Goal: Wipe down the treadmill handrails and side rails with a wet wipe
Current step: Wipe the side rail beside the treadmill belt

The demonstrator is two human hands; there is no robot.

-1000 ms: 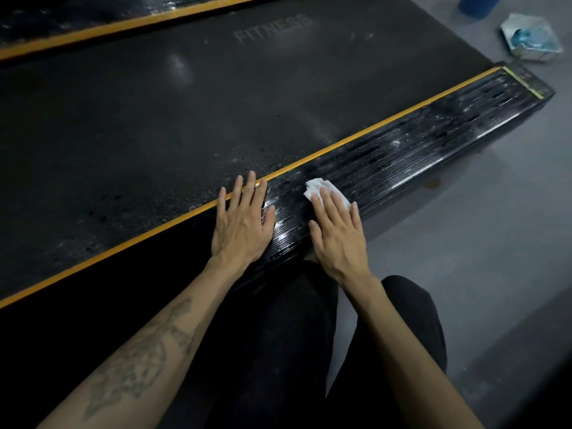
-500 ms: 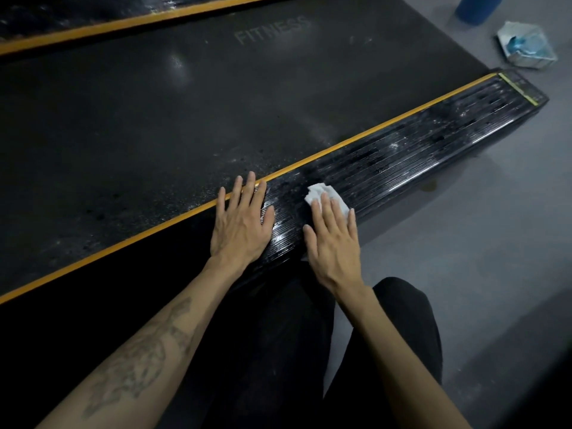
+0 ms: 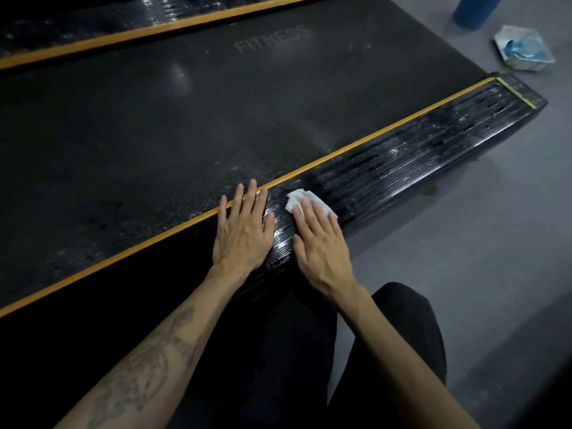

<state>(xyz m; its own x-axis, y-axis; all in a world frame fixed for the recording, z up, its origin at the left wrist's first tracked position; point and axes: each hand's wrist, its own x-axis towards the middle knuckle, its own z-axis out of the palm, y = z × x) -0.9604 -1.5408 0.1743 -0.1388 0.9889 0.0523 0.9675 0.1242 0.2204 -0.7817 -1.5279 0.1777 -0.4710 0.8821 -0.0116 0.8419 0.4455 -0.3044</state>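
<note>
wet wipe (image 3: 305, 201) under right hand (image 3: 322, 246); beyond, maybe wipe packet (image 3: 523, 49).

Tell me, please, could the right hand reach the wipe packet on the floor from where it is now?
Probably not without shifting: the right hand presses the wipe on the side rail, and the packet lies beyond the rail's far end.

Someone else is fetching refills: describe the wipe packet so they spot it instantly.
Follow the black ribbed side rail to its far end. On the grey floor just beyond lies the wipe packet, beside a blue cylinder. It is flat, crumpled, whitish with blue.
</note>
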